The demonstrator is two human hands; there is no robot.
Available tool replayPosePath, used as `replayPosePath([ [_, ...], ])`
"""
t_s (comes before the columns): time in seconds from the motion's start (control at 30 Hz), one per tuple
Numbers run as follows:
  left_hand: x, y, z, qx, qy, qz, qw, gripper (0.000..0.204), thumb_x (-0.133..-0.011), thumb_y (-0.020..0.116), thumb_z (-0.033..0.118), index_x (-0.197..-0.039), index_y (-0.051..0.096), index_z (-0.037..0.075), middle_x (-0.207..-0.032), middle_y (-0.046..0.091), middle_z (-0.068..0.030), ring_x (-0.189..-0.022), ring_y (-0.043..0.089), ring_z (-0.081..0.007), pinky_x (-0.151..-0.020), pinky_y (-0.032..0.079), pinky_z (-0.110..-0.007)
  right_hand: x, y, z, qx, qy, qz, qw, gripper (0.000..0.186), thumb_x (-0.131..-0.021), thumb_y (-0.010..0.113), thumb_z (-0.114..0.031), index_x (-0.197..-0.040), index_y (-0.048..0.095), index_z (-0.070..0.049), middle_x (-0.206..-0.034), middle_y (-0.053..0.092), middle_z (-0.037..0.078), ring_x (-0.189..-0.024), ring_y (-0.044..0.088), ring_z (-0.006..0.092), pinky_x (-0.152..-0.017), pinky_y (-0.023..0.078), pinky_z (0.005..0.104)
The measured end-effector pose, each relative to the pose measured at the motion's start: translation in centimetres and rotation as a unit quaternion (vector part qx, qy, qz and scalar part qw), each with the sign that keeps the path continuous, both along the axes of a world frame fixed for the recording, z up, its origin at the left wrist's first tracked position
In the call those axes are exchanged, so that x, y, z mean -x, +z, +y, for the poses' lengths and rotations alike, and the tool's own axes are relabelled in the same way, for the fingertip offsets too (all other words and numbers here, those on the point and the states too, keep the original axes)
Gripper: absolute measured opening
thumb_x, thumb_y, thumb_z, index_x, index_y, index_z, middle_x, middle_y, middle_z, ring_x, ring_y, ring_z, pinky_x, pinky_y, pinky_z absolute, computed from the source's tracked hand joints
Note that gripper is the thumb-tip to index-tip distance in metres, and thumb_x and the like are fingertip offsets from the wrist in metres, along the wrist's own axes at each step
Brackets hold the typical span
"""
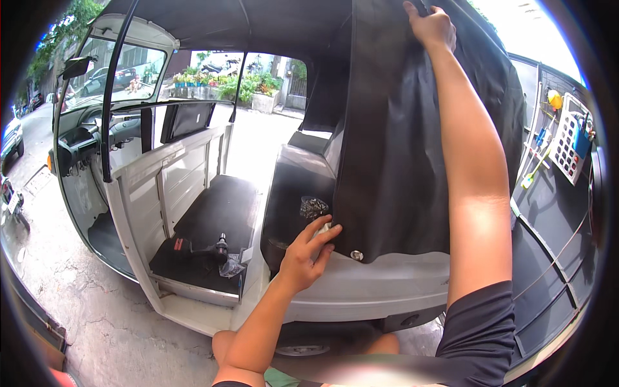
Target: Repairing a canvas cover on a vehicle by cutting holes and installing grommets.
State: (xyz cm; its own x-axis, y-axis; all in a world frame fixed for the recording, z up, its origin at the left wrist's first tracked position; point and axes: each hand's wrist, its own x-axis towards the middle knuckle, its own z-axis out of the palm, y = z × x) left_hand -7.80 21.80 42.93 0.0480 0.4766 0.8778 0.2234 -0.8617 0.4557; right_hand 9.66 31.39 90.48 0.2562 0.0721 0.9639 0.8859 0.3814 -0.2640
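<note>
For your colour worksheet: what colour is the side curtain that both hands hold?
Black, seen best in the head view: the side curtain.

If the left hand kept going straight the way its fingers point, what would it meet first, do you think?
The left hand points up and to the right, its fingertips already at the lower corner of the black side curtain. Going on, it would likely press into that curtain, just above the metal snap.

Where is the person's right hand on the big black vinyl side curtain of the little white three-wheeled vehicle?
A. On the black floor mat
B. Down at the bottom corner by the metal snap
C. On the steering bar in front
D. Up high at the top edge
D. The right hand grips the black vinyl side curtain up at its top edge, while the left hand pinches the lower corner beside the round metal snap.
</note>
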Motion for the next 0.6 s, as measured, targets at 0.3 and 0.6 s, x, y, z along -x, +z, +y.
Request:
replayPosePath([
  [0.3, -0.2, 0.1, -0.1, -0.009, 0.025, 0.008, 1.0, 0.049, -0.095, 0.072, 0.003, -0.14, 0.07, 0.021, -0.15, 0.061, -0.0148, -0.125, 0.067, -0.0367, -0.103, 0.057, -0.042, 0.4, 4.3, 4.4, -0.115, -0.015, 0.077, 0.99, 0.033, -0.09, 0.079, -0.031, -0.106, 0.078, -0.001, -0.107, 0.077, 0.025, -0.108, 0.074, 0.0431, -0.096, 0.057, 0.0508],
  [0.6, -1.5, 1.6, -0.3, 0.007, 0.018, -0.021, 1.0, 0.051, -0.097, 0.071, 0.007, -0.144, 0.069, 0.024, -0.139, 0.067, -0.0157, -0.115, 0.071, -0.0363, -0.097, 0.059, -0.041, -3.8, 9.1, 8.2, -0.24, -0.028, 0.117, 0.963, 0.039, -0.089, 0.079, -0.033, -0.104, 0.079, 0.004, -0.104, 0.076, 0.031, -0.107, 0.074, 0.045, -0.096, 0.058, 0.0511],
])
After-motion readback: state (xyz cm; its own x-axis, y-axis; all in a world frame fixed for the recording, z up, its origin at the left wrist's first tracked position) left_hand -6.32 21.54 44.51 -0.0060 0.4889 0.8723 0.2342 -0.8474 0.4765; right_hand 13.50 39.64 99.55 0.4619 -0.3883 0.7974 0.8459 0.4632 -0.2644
